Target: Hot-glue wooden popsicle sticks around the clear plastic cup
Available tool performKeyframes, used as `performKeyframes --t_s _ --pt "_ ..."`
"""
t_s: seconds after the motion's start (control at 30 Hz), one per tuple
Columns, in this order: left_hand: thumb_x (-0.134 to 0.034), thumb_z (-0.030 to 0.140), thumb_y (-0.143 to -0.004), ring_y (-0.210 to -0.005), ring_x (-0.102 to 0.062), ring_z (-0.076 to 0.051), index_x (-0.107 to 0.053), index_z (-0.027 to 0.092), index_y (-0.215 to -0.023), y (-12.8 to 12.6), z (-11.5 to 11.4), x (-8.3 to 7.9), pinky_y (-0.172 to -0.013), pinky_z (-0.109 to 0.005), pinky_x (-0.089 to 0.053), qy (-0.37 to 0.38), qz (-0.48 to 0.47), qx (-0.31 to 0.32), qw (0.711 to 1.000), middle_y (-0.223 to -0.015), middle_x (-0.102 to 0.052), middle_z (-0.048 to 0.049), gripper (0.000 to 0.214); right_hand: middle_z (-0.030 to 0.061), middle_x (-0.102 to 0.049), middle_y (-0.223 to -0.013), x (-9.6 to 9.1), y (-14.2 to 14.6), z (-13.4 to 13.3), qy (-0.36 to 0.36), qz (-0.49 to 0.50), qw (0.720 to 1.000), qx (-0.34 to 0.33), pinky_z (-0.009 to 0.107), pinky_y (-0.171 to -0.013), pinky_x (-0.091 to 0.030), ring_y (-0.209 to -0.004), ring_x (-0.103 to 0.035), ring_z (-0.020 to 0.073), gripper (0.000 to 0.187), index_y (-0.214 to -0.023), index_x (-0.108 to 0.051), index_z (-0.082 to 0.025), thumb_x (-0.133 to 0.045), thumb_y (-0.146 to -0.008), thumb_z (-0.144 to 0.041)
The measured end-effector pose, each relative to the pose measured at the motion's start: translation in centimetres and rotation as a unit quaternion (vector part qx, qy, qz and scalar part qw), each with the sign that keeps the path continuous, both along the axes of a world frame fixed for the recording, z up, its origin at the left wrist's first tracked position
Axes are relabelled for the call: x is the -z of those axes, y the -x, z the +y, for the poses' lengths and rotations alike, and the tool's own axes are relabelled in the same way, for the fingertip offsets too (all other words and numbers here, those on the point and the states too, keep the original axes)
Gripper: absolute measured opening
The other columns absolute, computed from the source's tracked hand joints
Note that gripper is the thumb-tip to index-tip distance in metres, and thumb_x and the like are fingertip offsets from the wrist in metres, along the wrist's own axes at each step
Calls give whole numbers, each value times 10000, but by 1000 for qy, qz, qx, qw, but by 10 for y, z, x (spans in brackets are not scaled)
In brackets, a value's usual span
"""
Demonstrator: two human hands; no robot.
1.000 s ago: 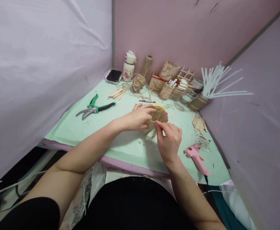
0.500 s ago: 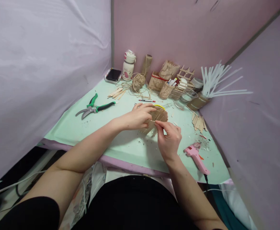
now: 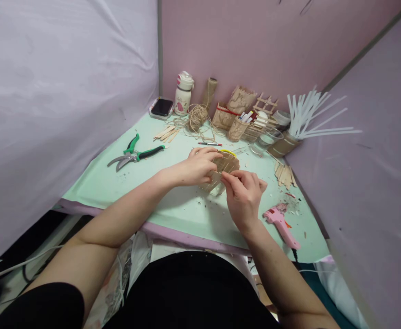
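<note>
A rounded, open holder made of wooden craft sticks (image 3: 229, 162) stands at the middle of the table, with a yellow curved edge (image 3: 228, 152) showing behind it. My left hand (image 3: 203, 164) grips the holder from its left side, fingers reaching over the rim. At the near rim, my right hand (image 3: 244, 194) has thumb and forefinger pinched together; what is between the fingertips is too small to tell. A pink hot glue gun (image 3: 281, 225) lies to the right of my right hand. Left of my left hand lie green and black pruning shears (image 3: 135, 154).
Craft sticks lie in piles at the right (image 3: 285, 175) and back left. Behind are a ball of twine (image 3: 197, 117), a bottle (image 3: 183, 93), a phone (image 3: 162, 107), a pen cup (image 3: 237, 129) and a tube of white glue sticks (image 3: 282, 145). Fabric walls enclose the table.
My right hand has turned slightly and its wrist has shifted a little to the right, fingertips still at the rim. My left hand keeps its hold on the holder.
</note>
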State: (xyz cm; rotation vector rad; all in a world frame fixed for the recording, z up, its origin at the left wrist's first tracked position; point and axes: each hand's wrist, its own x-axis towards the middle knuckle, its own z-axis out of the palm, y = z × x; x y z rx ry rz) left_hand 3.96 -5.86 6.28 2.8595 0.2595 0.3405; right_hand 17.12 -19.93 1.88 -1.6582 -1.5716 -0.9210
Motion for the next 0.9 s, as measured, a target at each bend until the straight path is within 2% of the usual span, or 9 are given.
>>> performKeyframes --t_s 0.13,0.47,0.7,0.9 --pt "-624 151 -801 -1432 -322 -345 -731 162 -864 0 0 -1 -1137 -569 -257 0 1 3 1000 -1493 -483 -114 125 8 -683 -822 1 -7 2 5 -7 1000 -15 334 -777 -283 -812 -552 159 122 -928 -726 -237 -608 -954 -241" --pt "-597 133 -793 -1425 -334 -356 -733 160 -830 -1 -1 -2 -1123 -573 -268 1 -1 9 1000 -1477 -503 -121 144 10 -648 -770 9 -14 7 28 52 998 -21 375 -812 -304 -850 -550 184 136 -935 -753 -283 -618 -946 -299" --pt "-601 147 -802 -1427 -327 -344 -734 167 -847 -1 -1 -2 -1129 -555 -256 1 4 9 1000 -1480 -499 -109 142 15 -666 -803 8 -13 6 17 36 999 -16 370 -826 -305 -879 -533 199 148 -921 -742 -279 -607 -951 -330" --pt "-625 220 -830 -1425 -334 -351 -747 190 -992 -1 -3 -6 -1119 -548 -258 1 11 9 1000 -1495 -482 -113 205 26 -667 -890 9 -13 6 -9 41 999 -25 380 -854 -333 -941 -518 221 147 -922 -738 -296 -608 -946 -360"
